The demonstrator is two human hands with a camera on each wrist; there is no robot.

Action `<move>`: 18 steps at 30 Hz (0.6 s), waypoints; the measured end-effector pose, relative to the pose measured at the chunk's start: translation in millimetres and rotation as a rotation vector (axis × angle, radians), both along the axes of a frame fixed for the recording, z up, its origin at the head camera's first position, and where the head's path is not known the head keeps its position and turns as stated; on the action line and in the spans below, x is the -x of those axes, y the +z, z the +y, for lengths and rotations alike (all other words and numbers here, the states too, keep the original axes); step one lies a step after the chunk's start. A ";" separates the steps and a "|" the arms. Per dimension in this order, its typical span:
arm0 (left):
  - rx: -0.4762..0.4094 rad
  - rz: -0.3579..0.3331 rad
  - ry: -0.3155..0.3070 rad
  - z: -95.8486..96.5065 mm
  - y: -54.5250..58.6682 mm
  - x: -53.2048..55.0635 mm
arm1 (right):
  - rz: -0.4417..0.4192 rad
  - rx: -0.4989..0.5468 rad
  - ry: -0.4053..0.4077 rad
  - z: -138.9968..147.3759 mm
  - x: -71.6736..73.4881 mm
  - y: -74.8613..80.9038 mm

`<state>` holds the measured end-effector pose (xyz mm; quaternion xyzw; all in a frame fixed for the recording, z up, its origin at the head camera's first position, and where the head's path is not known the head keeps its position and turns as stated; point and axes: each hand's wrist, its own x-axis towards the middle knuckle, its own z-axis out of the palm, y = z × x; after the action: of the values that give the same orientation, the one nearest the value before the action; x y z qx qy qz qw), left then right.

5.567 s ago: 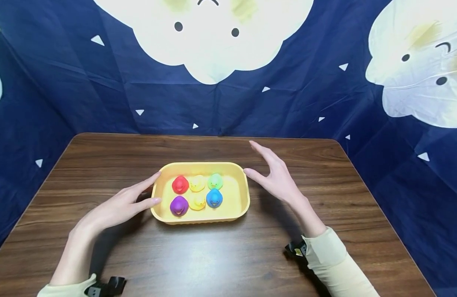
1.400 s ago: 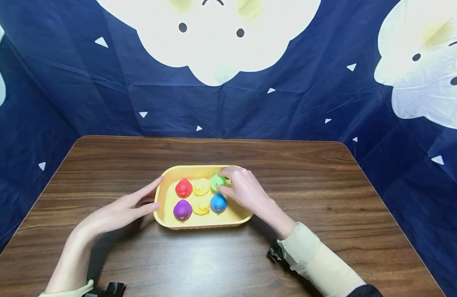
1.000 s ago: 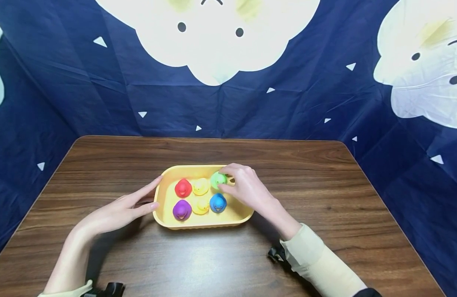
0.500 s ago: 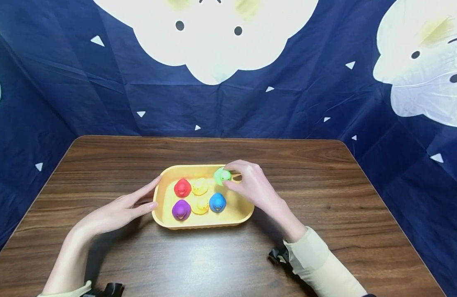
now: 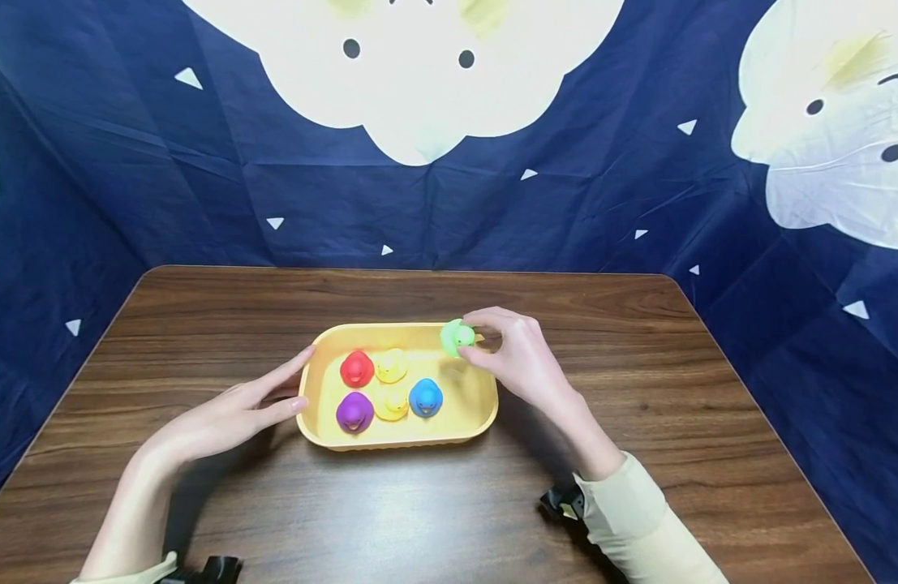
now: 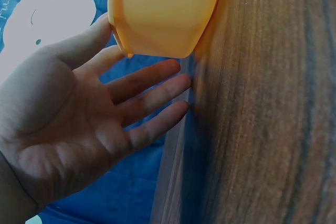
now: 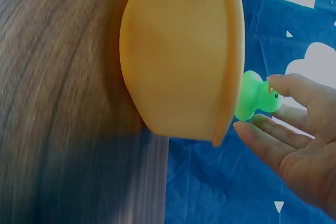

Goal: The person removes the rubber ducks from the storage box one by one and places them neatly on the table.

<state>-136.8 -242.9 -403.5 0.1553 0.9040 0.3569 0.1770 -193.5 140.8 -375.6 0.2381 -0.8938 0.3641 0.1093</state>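
Observation:
My right hand (image 5: 525, 357) pinches a green rubber duck (image 5: 457, 336) between thumb and fingers. In the right wrist view that duck (image 7: 254, 96) is up at the rim level of the yellow tray (image 7: 181, 56). On the tray's left end, the thumb and index finger of my left hand (image 5: 233, 418) touch the rim (image 5: 397, 444); its other fingers are extended in the left wrist view. Inside the tray sit a red duck (image 5: 357, 369), a purple duck (image 5: 354, 413), a blue duck (image 5: 426, 397) and two yellow ducks, one behind (image 5: 392, 366), one in front (image 5: 392, 403).
The tray stands on a brown wood-grain table (image 5: 397, 511). Behind the table hangs a dark blue cloth (image 5: 332, 203) printed with white clouds and small triangles. Dark wrist cameras sit at both cuffs.
The right hand came in over the tray, took hold of the green duck, and has raised it off the tray floor toward the back right corner. The left hand stays at the rim.

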 end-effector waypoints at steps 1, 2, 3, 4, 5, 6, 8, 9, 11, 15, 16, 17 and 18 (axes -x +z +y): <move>-0.003 0.002 -0.001 -0.1 -0.2 0.1 | 0.004 -0.003 -0.009 1.9 0.0 0.7; -0.005 0.003 -0.001 -0.2 -0.4 0.1 | 0.009 -0.006 -0.018 3.9 0.0 1.3; -0.006 0.004 -0.002 -0.2 -0.5 0.2 | 0.013 -0.012 -0.028 5.9 -0.2 1.8; -0.008 0.005 -0.003 -0.3 -0.7 0.3 | 0.014 -0.012 -0.038 7.7 -0.5 2.3; -0.008 0.005 -0.003 -0.4 -0.9 0.3 | 0.014 -0.012 -0.049 9.6 -0.8 2.8; -0.007 0.005 -0.004 -0.4 -1.0 0.4 | 0.011 -0.011 -0.062 11.4 -1.4 3.3; -0.010 0.000 -0.002 -0.5 -1.1 0.4 | 0.001 -0.008 -0.083 14.6 -2.5 3.8; -0.013 -0.004 0.000 -0.6 -1.1 0.3 | -0.003 -0.007 -0.094 16.1 -3.0 4.0; -0.021 -0.019 0.004 -0.8 -0.8 0.3 | -0.009 -0.003 -0.110 18.9 -3.9 4.2; -0.028 -0.038 0.008 -0.7 -0.4 0.4 | -0.012 0.004 -0.121 24.2 -4.1 3.1; -0.027 -0.039 0.007 -0.5 -0.5 0.6 | -0.013 0.009 -0.121 25.4 -4.4 2.9; -0.024 -0.040 0.007 -0.4 -0.6 0.7 | -0.017 0.017 -0.119 26.6 -4.6 2.6; -0.021 -0.041 0.007 -0.4 -0.7 0.9 | -0.022 0.027 -0.118 27.8 -4.4 2.1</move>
<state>-137.6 -243.3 -404.2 0.1465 0.8969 0.3702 0.1924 -189.1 168.7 -373.5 0.1795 -0.9024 0.3717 0.1238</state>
